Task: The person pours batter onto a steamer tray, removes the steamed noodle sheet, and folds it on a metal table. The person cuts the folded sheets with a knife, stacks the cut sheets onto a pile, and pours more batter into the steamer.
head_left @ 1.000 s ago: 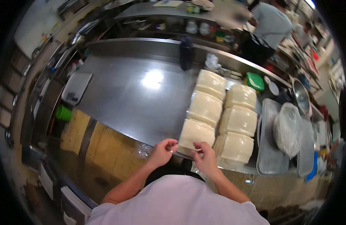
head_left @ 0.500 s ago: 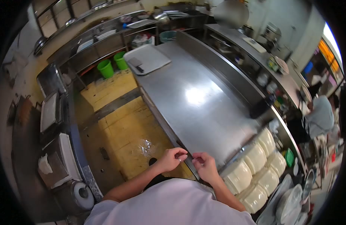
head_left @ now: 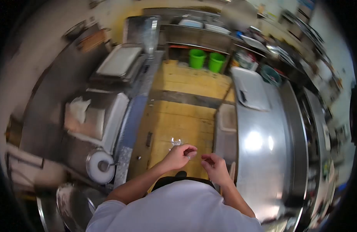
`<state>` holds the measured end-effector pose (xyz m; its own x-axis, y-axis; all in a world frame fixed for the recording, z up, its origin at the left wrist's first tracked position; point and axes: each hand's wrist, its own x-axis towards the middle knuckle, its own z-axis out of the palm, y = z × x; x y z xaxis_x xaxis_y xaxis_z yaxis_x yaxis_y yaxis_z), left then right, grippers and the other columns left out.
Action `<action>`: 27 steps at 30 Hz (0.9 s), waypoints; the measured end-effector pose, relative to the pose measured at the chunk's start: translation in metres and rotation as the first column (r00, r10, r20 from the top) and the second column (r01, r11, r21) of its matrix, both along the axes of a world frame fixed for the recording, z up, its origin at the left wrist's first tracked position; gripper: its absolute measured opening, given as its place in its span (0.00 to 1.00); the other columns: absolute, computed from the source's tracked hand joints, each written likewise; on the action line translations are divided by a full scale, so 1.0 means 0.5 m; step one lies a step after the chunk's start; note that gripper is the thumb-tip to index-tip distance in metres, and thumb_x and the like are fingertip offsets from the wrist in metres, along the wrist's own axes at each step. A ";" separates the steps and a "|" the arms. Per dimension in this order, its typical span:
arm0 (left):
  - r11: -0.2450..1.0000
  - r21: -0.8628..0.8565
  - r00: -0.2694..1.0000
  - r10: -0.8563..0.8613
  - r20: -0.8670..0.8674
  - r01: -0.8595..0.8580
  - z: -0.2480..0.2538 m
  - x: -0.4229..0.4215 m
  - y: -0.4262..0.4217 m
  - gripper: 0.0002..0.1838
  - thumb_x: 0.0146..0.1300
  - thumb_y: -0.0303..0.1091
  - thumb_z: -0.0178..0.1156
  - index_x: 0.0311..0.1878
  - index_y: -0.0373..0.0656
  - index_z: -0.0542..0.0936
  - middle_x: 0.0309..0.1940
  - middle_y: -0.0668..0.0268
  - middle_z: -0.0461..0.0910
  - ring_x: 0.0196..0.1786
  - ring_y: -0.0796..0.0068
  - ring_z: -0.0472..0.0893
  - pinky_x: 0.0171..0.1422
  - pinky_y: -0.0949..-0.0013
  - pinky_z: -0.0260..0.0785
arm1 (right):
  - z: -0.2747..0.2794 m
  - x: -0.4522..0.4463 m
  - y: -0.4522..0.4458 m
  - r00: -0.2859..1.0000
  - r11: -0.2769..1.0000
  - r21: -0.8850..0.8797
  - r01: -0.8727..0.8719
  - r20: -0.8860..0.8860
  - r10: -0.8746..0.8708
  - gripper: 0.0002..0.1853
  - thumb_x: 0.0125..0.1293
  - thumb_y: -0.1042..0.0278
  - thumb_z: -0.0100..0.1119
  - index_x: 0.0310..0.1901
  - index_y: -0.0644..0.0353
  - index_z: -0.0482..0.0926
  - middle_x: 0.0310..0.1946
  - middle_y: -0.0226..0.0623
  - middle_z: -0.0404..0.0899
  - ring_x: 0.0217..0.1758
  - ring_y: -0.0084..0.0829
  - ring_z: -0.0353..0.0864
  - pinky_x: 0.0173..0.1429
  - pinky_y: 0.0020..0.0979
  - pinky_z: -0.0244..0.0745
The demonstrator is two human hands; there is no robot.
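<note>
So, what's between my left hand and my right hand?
Just an open gap between your left hand and right hand, with yellow floor showing beneath, in the head view.

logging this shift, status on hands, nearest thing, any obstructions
Bare left hand, bare right hand: apart, seemingly empty. Long grey metal worktable right of both. Shiny patch on yellow floor ahead, unclear what.

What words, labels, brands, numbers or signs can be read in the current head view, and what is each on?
None: no text can be read.
White short-sleeved shirt: no lettering visible.
Green buckets and white tray: no readable marking.
Small items along the right edge: too small and blurred to tell whether they carry print.
</note>
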<state>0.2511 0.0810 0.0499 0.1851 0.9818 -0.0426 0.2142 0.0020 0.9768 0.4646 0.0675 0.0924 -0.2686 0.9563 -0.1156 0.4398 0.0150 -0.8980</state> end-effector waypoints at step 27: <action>-0.169 -0.141 -0.163 0.985 -0.055 -0.975 0.054 -0.128 -0.217 0.13 0.72 0.31 0.66 0.56 0.37 0.83 0.39 0.68 0.86 0.39 0.83 0.81 0.46 0.73 0.77 | -0.018 -0.649 0.231 -0.242 -0.232 0.087 -0.969 -0.133 0.961 0.14 0.68 0.73 0.64 0.53 0.68 0.82 0.44 0.46 0.86 0.43 0.35 0.88 0.48 0.34 0.83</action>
<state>0.1870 -0.0274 0.0769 -0.9815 0.0151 -0.1910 -0.1819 0.2405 0.9535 0.1402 0.1831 0.0837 -0.8677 -0.4970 0.0047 -0.1683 0.2849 -0.9437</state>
